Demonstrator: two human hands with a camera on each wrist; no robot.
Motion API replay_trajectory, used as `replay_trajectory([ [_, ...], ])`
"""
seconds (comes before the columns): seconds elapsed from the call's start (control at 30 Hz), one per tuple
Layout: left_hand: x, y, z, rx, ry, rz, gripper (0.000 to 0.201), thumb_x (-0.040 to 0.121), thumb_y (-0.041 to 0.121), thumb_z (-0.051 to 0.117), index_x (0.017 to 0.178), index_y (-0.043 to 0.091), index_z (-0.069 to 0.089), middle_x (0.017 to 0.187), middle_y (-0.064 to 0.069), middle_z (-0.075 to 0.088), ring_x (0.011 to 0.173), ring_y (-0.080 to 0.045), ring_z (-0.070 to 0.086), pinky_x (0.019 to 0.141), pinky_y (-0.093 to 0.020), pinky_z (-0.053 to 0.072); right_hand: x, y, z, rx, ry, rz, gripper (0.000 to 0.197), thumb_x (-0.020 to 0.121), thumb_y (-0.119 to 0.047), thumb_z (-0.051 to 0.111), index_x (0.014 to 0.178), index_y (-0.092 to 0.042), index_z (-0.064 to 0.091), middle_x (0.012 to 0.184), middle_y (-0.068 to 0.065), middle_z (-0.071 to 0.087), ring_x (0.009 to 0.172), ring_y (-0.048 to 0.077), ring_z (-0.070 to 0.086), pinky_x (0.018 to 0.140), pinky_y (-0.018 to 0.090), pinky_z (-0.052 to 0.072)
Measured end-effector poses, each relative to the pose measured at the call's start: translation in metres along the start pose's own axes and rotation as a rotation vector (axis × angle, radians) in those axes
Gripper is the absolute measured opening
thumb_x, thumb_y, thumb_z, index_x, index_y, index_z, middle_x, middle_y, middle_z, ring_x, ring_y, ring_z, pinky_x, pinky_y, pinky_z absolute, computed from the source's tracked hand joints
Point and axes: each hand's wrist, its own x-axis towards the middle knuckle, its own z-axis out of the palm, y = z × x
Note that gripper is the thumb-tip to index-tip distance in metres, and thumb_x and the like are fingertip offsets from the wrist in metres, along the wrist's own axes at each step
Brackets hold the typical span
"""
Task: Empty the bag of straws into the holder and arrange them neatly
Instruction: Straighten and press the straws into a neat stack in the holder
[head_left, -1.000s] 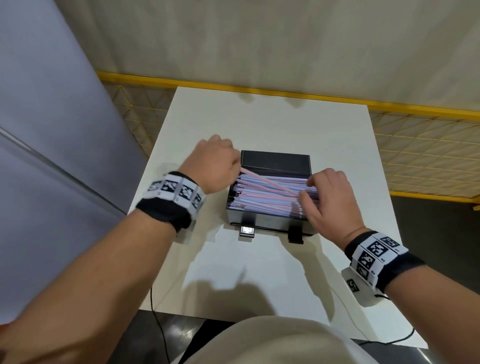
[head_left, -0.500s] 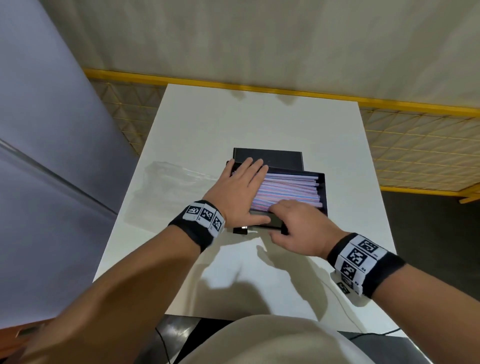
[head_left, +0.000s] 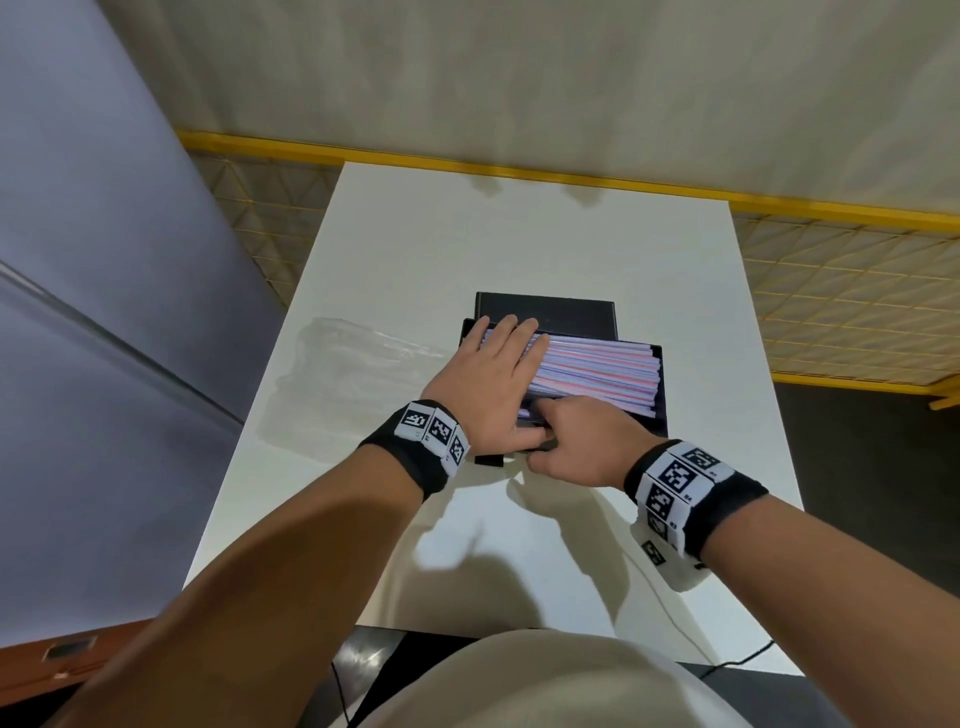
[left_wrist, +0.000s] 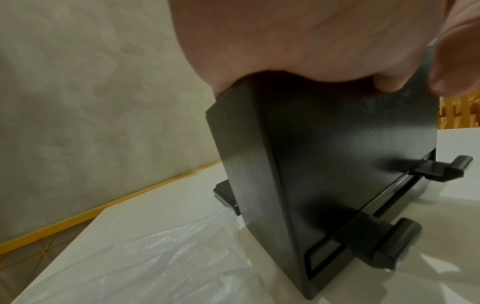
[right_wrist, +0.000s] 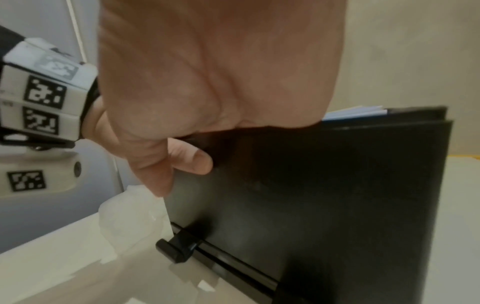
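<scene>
- On white table (head_left: 519, 249), head view: black holder (head_left: 658, 384), lid tipped back behind it, filled with pink, white and lilac straws (head_left: 597, 371) lying lengthwise, left to right.
- Left hand (head_left: 485, 382): flat, fingers straight, laid on left end of straws, palm over holder's left rim.
- Right hand (head_left: 582, 447): fingers curled over holder's near wall, tips hidden among straws; thumb on front face.
- Left of holder, touching or just beside it: emptied clear plastic bag (head_left: 353, 379), crumpled, flat on table.
- Marker bands on both wrists; thin black cable trailing off table's near right edge.
- Beyond table: yellow rail, yellow mesh fence, pale mottled wall; grey panel to left.
- Left wrist view: holder (left_wrist: 324, 164) seen from its left corner, front face with low slot and two black pegs; palm of left hand (left_wrist: 298, 41) seated on top rim, fingers out of sight; bag (left_wrist: 155, 267) spread below; table (left_wrist: 441, 277) beneath.
- Right wrist view: right hand (right_wrist: 221, 82) clamped over holder (right_wrist: 337, 195) top edge, thumb pressed to front; straws (right_wrist: 355, 112) just showing above rim; bag (right_wrist: 130, 216) behind, left hand's marker band beside it.
</scene>
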Motion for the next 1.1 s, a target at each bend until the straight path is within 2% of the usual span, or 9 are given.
replay_trajectory([
  [0.13, 0.0, 0.001, -0.001, 0.006, -0.025, -0.006, 0.11, 0.076, 0.076, 0.028, 0.16, 0.004, 0.025, 0.166, -0.018, 0.025, 0.154, -0.039, 0.021, 0.126, -0.057, 0.013, 0.008, 0.003, -0.001, 0.01, -0.027, 0.033, 0.027, 0.073, -0.044, 0.059, 0.071, -0.019, 0.049, 0.079, 0.006, 0.061, 0.076, 0.026, 0.059, 0.064, 0.031, 0.043],
  [0.23, 0.0, 0.002, -0.002, -0.007, -0.013, -0.009, 0.108, 0.076, 0.073, 0.03, 0.16, 0.005, 0.025, 0.166, -0.018, 0.026, 0.153, -0.039, 0.021, 0.125, -0.057, 0.014, 0.009, 0.004, 0.0, 0.058, -0.053, 0.032, 0.033, 0.067, -0.05, 0.054, 0.083, -0.021, 0.052, 0.087, 0.003, 0.062, 0.082, 0.024, 0.058, 0.069, 0.032, 0.044],
  [0.37, 0.0, 0.001, 0.0, 0.003, -0.023, -0.012, 0.106, 0.077, 0.071, 0.03, 0.16, 0.005, 0.026, 0.167, -0.018, 0.025, 0.154, -0.038, 0.021, 0.126, -0.057, 0.013, 0.013, 0.002, -0.005, 0.123, -0.178, 0.111, 0.036, 0.068, -0.049, 0.062, 0.089, -0.02, 0.061, 0.081, -0.002, 0.065, 0.076, 0.018, 0.061, 0.067, 0.031, 0.049],
  [0.5, 0.0, -0.001, -0.001, 0.001, -0.031, -0.013, 0.107, 0.076, 0.07, 0.028, 0.16, 0.004, 0.025, 0.167, -0.018, 0.025, 0.154, -0.038, 0.021, 0.125, -0.056, 0.013, 0.018, -0.004, -0.008, 0.123, -0.166, 0.134, 0.053, 0.055, -0.057, 0.059, 0.093, -0.02, 0.065, 0.084, 0.001, 0.068, 0.08, 0.024, 0.064, 0.075, 0.037, 0.056],
  [0.63, 0.002, 0.0, 0.0, -0.027, -0.004, -0.012, 0.107, 0.075, 0.069, 0.036, 0.159, 0.004, 0.026, 0.165, -0.016, 0.029, 0.153, -0.037, 0.023, 0.125, -0.056, 0.015, 0.014, -0.005, -0.006, 0.059, -0.108, 0.124, 0.042, 0.063, -0.046, 0.06, 0.095, -0.018, 0.062, 0.08, 0.001, 0.065, 0.078, 0.028, 0.063, 0.068, 0.032, 0.052],
  [0.73, 0.002, -0.001, 0.0, -0.026, -0.007, -0.009, 0.107, 0.073, 0.069, 0.036, 0.158, 0.004, 0.028, 0.165, -0.017, 0.029, 0.152, -0.038, 0.023, 0.125, -0.056, 0.014, 0.017, -0.007, -0.011, 0.071, -0.179, 0.143, 0.039, 0.063, -0.049, 0.062, 0.093, -0.024, 0.065, 0.079, -0.001, 0.066, 0.081, 0.027, 0.064, 0.069, 0.031, 0.052],
  [0.87, 0.002, -0.001, 0.0, -0.022, -0.017, -0.011, 0.107, 0.074, 0.07, 0.033, 0.158, 0.004, 0.028, 0.165, -0.017, 0.027, 0.153, -0.037, 0.022, 0.125, -0.055, 0.014, 0.017, -0.009, -0.016, 0.075, -0.2, 0.143, 0.024, 0.071, -0.044, 0.072, 0.079, -0.027, 0.057, 0.08, -0.002, 0.062, 0.083, 0.024, 0.061, 0.063, 0.029, 0.044],
  [0.97, 0.002, -0.001, 0.0, -0.043, -0.002, -0.015, 0.106, 0.075, 0.07, 0.033, 0.158, 0.003, 0.029, 0.165, -0.016, 0.029, 0.153, -0.037, 0.024, 0.125, -0.055, 0.015, 0.017, -0.005, -0.01, 0.027, -0.113, 0.128, 0.039, 0.065, -0.049, 0.065, 0.09, -0.019, 0.06, 0.086, 0.003, 0.067, 0.082, 0.027, 0.064, 0.067, 0.031, 0.048],
  [1.1, 0.002, -0.001, 0.001, -0.047, 0.017, -0.015, 0.107, 0.073, 0.068, 0.038, 0.158, 0.003, 0.029, 0.164, -0.016, 0.031, 0.152, -0.037, 0.026, 0.125, -0.055, 0.016, 0.02, -0.004, 0.0, -0.021, -0.022, 0.067, 0.068, 0.056, -0.06, 0.039, 0.101, -0.015, 0.063, 0.094, 0.008, 0.07, 0.089, 0.03, 0.067, 0.078, 0.035, 0.056],
])
